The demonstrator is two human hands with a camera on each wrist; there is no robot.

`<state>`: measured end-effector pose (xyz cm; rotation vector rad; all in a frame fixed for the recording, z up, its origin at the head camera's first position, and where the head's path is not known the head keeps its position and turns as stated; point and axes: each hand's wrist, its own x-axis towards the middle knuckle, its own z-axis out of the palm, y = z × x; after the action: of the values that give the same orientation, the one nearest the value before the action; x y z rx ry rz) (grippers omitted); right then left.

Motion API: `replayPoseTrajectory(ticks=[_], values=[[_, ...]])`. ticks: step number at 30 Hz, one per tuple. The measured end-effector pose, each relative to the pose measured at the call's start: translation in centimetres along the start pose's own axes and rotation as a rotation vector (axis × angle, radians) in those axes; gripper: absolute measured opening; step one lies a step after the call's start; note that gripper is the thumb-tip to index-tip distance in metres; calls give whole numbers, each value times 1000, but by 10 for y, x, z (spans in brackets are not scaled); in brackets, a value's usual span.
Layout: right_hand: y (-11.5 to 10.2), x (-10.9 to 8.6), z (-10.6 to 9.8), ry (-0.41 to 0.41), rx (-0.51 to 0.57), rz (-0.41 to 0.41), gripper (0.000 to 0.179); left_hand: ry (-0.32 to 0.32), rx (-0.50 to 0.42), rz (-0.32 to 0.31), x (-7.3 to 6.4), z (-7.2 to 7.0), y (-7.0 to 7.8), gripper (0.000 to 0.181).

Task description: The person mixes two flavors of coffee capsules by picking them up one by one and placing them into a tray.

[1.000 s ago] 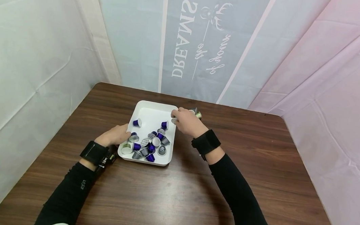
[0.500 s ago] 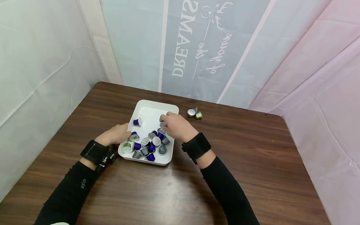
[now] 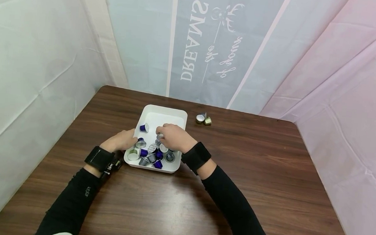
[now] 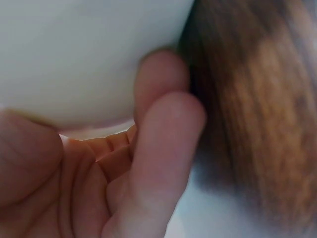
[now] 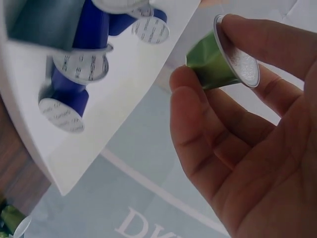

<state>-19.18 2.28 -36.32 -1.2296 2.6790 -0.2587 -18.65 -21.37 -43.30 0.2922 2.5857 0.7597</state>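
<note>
A white tray (image 3: pixel 162 111) on the table holds several coffee capsules, most of them purple or grey, in its near half. My left hand (image 3: pixel 118 141) grips the tray's left edge; in the left wrist view the fingers (image 4: pixel 166 144) lie against its white wall. Over the tray, my right hand (image 3: pixel 175 137) pinches a green coffee capsule (image 5: pixel 213 64) between thumb and fingertips, its silver lid facing the palm. From the head view only the pale lid of that capsule shows. A purple capsule (image 3: pixel 144 127) lies apart near the tray's left side.
A small group of capsules (image 3: pixel 204 119) lies on the brown wooden table (image 3: pixel 253 153), just right of the tray's far corner. A pale blue curtain with mirrored lettering (image 3: pixel 193 39) hangs behind the table, with white sheets at both sides.
My right hand has moved left and nearer from the tray's far right corner, carrying the green capsule over the other capsules. My left hand stays at the tray's edge.
</note>
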Motion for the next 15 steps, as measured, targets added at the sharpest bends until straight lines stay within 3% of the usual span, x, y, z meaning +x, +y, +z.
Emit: replayPoseTrajectory(ticks=[15], values=[[-9,7,6,-15,-13,-79,19,-6,-12,-13,0,0,0,47]])
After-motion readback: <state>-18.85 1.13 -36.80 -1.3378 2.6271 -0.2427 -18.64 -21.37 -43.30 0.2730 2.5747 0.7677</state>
